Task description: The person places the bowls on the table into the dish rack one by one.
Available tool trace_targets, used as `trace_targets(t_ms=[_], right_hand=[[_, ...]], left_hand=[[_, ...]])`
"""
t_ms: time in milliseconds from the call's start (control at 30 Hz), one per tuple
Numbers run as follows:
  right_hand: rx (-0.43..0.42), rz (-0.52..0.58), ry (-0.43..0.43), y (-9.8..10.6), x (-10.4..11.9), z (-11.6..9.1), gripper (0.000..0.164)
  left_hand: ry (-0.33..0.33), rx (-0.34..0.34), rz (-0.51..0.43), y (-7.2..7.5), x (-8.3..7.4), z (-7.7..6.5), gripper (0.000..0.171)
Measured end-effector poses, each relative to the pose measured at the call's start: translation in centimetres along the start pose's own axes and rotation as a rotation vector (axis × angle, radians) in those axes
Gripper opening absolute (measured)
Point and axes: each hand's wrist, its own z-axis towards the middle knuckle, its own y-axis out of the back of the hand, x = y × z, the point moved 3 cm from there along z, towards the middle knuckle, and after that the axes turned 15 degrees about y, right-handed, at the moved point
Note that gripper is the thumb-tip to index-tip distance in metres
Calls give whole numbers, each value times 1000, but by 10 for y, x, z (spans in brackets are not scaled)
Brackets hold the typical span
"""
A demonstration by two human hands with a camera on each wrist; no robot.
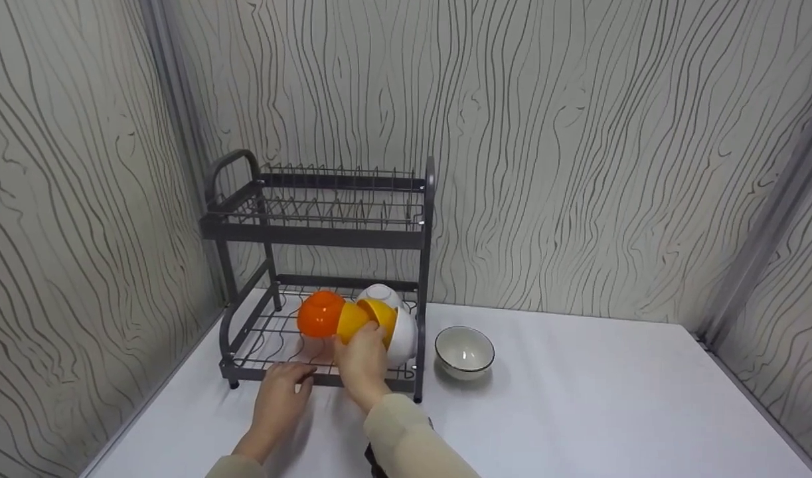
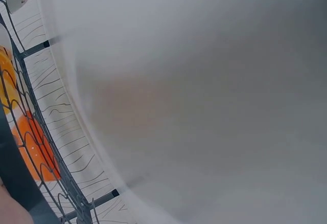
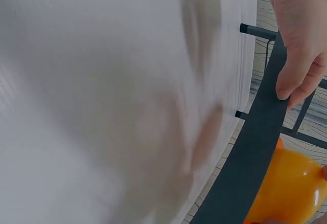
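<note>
My right hand (image 1: 362,362) grips a yellow bowl (image 1: 352,323) on the lower shelf of the dark dish rack (image 1: 342,237). In the right wrist view, fingertips show at the edges of the yellow bowl (image 3: 291,185). Just left of it sits an orange bowl (image 1: 321,314), upside down. Another yellow bowl edge (image 1: 381,311) shows beside a tilted white bowl (image 1: 404,338) at the right end. Behind these is a second white bowl (image 1: 379,294). My left hand (image 1: 283,392) rests at the rack's front rail, its thumb (image 3: 290,81) touching the rail's edge.
A pale bowl with a dark rim (image 1: 465,352) stands upright on the white table (image 1: 598,392), right of the rack. The rack's upper tier (image 1: 339,199) has wire plate slots. Wood-patterned panels (image 1: 578,133) enclose the table at the back and sides.
</note>
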Motion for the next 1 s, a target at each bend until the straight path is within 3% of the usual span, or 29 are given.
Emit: trace_targets(t_ms=[233,467,1000], right_hand=[[33,-59,-1,-6,-1,-1,57],[31,-112,58,-10,-2,1,54],[78,-4,1,-9,-10,-2,44]], left_hand=[[15,21,0,-2,2,0,20],[-29,-13,-7,-1,2,0,20],[-33,-20,-14,-2,3,1,20]])
